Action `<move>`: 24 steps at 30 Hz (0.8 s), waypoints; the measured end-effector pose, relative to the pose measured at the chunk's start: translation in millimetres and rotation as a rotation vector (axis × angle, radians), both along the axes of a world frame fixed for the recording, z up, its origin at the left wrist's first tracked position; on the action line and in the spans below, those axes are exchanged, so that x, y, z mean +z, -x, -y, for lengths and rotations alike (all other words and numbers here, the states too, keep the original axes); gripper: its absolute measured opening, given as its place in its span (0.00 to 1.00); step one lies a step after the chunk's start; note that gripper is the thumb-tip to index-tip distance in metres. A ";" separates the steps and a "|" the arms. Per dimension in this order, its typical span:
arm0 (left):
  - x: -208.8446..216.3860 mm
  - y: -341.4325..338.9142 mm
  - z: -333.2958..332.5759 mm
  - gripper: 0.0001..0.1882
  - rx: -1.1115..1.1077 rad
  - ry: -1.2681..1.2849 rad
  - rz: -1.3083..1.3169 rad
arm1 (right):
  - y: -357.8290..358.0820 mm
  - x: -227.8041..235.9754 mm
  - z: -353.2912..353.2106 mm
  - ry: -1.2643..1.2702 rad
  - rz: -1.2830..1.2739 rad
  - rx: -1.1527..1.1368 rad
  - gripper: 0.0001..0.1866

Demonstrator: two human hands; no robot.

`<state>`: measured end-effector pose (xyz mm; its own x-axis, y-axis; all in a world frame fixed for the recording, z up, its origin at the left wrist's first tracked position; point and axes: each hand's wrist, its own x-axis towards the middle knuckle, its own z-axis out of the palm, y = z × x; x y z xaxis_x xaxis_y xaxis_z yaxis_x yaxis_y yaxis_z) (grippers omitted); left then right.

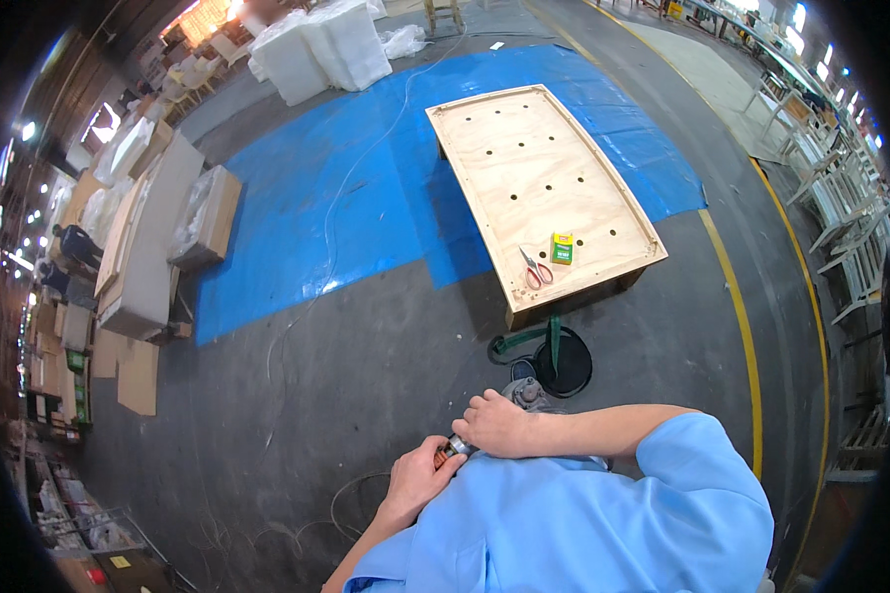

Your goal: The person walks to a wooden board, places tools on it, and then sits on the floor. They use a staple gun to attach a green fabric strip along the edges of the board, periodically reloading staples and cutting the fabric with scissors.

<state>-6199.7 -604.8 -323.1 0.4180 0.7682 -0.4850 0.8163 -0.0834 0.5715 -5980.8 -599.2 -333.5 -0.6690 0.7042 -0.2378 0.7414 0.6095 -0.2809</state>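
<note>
My left hand [423, 479] is closed round a metal hose coupling [457, 447] with an orange-brown part, held close in front of my blue shirt. Just beside it, my right hand [494, 425] is closed on a grey metal air tool, whose rounded head [526, 393] shows past my knuckles. Its handle is hidden under my fingers. The two hands nearly touch at the coupling. Beyond them stands a low wooden panel on a frame [534, 148] with several round holes. On its near end lie red-handled scissors [536, 274] and a green-and-yellow box [562, 249].
A black round bag with a green strap [569, 361] lies on the floor by the panel. Blue sheeting [297, 208] covers the floor beyond. A thin hose [341, 504] trails at left. Wrapped furniture [153, 237] stands left, white chairs [850, 227] right. A person [77, 244] is far left.
</note>
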 end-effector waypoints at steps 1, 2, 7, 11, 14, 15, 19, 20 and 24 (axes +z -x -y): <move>2.3 -1.6 -0.2 0.30 -0.010 -0.021 0.008 | 0.9 -2.7 -0.3 0.020 0.000 -0.007 0.11; 4.5 -3.9 -0.2 0.31 -0.019 -0.042 0.016 | 1.8 -5.1 0.7 0.004 -0.020 -0.010 0.11; 10.4 -20.6 -4.8 0.31 -0.148 -0.059 -0.051 | 7.8 -19.2 5.5 -0.018 -0.063 -0.042 0.12; 10.5 -32.6 -5.1 0.28 -0.190 0.025 -0.184 | 6.5 -26.2 12.6 0.025 -0.086 -0.130 0.14; -4.7 -30.5 5.9 0.24 -0.089 -0.022 -0.148 | -1.1 -19.6 18.6 -0.099 -0.282 -0.212 0.15; -11.0 -28.8 9.8 0.24 -0.035 -0.025 -0.130 | -6.1 -14.7 19.1 -0.125 -0.382 -0.247 0.17; -21.7 -35.7 9.1 0.20 0.140 0.002 -0.037 | -44.6 3.0 23.1 0.320 -0.608 -0.489 0.18; -17.9 -45.2 4.5 0.19 0.159 0.008 -0.002 | -55.5 -9.0 27.4 0.410 -0.628 -0.583 0.19; -21.4 -82.3 -11.5 0.20 0.116 -0.084 0.130 | -77.1 -50.4 30.9 0.897 -1.063 -1.000 0.24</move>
